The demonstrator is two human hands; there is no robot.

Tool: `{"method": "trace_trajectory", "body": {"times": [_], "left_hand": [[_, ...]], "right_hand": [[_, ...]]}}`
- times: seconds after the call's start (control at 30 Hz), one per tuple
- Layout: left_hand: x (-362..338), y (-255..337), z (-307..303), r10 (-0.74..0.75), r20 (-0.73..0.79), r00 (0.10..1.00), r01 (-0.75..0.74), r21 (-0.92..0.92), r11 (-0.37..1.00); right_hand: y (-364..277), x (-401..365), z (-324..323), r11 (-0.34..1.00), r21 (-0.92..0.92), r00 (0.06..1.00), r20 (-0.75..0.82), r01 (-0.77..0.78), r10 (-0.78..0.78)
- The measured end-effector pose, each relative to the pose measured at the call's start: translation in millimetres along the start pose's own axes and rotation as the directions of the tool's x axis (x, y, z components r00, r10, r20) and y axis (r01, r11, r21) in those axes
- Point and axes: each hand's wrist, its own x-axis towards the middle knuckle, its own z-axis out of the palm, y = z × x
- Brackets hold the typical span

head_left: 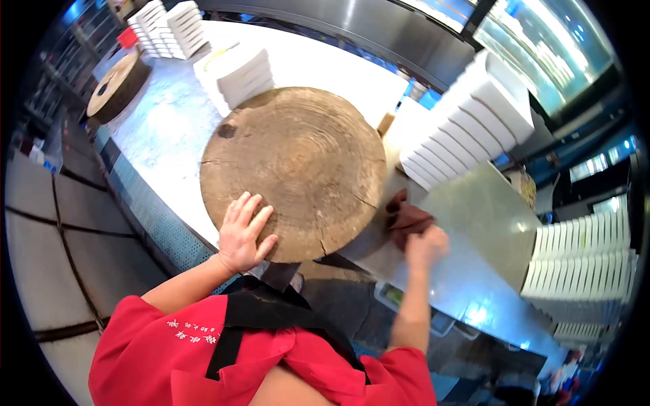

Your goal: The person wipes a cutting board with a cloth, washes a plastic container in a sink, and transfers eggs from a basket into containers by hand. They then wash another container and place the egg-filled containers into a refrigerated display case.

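Note:
A thick round wooden chopping block [305, 162] lies in front of me, with cracks at its edge and a dark knot at the upper left. My left hand [244, 233] rests flat on its near left edge, fingers stretched out and holding nothing. To the right of the block, my right hand [426, 247] is closed on a dark red-brown cloth [406, 218], which lies bunched on the metal counter [467, 210]. The right hand is slightly blurred, and its fingertips are partly hidden.
Stacked white trays [470, 118] stand right of the block, with another stack [237, 74] behind it. A second wooden block [118, 88] sits at the far left. A wooden handle [386, 124] lies by the block's right edge. White dishes [582, 237] fill the far right.

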Motion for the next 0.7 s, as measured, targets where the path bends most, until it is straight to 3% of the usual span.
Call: {"method": "trace_trajectory", "body": {"times": [0.03, 0.1, 0.17, 0.27, 0.37, 0.43, 0.5, 0.53, 0.57, 0.6, 0.63, 0.67, 0.7], "left_hand": [[0.6, 0.0, -1.2, -0.006, 0.010, 1.000, 0.006, 0.007, 1.000], [0.6, -2.7, -2.3, -0.012, 0.016, 1.000, 0.012, 0.000, 1.000], [-2.1, -5.8, -0.2, -0.013, 0.012, 1.000, 0.013, 0.002, 1.000], [-5.5, -10.0, 4.1, -0.028, -0.023, 0.999, 0.027, -0.047, 0.999], [-11.0, -12.7, 3.7, -0.074, -0.044, 0.996, 0.071, -0.067, 0.995], [-12.0, -16.8, 5.7, -0.031, -0.064, 0.997, 0.022, -0.129, 0.991], [-13.8, -20.7, 7.2, -0.032, -0.080, 0.996, 0.019, -0.160, 0.987], [-15.5, -24.0, 6.7, -0.006, -0.087, 0.996, -0.010, -0.187, 0.982], [-18.8, -28.4, 4.9, 0.020, -0.118, 0.993, -0.052, -0.269, 0.962], [-25.7, -37.5, 3.6, 0.011, -0.138, 0.990, -0.050, -0.282, 0.958], [-32.2, -48.6, 1.5, 0.111, -0.099, 0.989, -0.143, -0.448, 0.883], [-38.1, -60.4, -1.3, 0.223, -0.080, 0.971, -0.226, -0.597, 0.770], [-48.1, -72.4, -8.1, 0.187, -0.123, 0.975, -0.219, -0.691, 0.689]], "right_hand": [[15.3, 23.5, -9.1, 0.972, -0.125, 0.959, 0.177, -0.200, 0.220], [56.9, 40.7, 11.1, 0.914, -0.326, 0.966, 0.001, -0.244, 0.258], [83.0, 47.2, 38.1, 0.889, -0.382, 0.954, 0.051, -0.254, 0.295], [40.4, 46.4, 27.4, 0.878, -0.441, 0.952, 0.139, -0.187, 0.272], [14.3, 22.3, 29.0, 0.942, -0.314, 0.970, 0.170, -0.116, 0.176], [-6.1, -1.1, 21.6, 0.978, -0.210, 0.968, 0.243, -0.011, 0.063], [-39.6, -25.8, 2.7, 0.991, -0.132, 0.904, 0.424, -0.004, 0.060], [-42.1, -36.2, 5.1, 0.990, -0.142, 0.909, 0.415, 0.017, 0.044], [-36.3, -49.8, 14.6, 0.965, 0.179, 0.898, 0.430, -0.189, 0.096], [-47.6, -58.2, 7.6, 0.799, 0.473, 0.877, 0.461, -0.371, 0.135], [-55.9, -60.2, -3.9, 0.810, 0.470, 0.887, 0.444, -0.351, 0.127], [-62.8, -60.1, -19.7, 0.481, 0.760, 0.881, 0.468, -0.437, 0.062], [-80.6, -64.2, -47.0, 0.051, 0.884, 0.885, 0.466, -0.465, -0.010]]}}
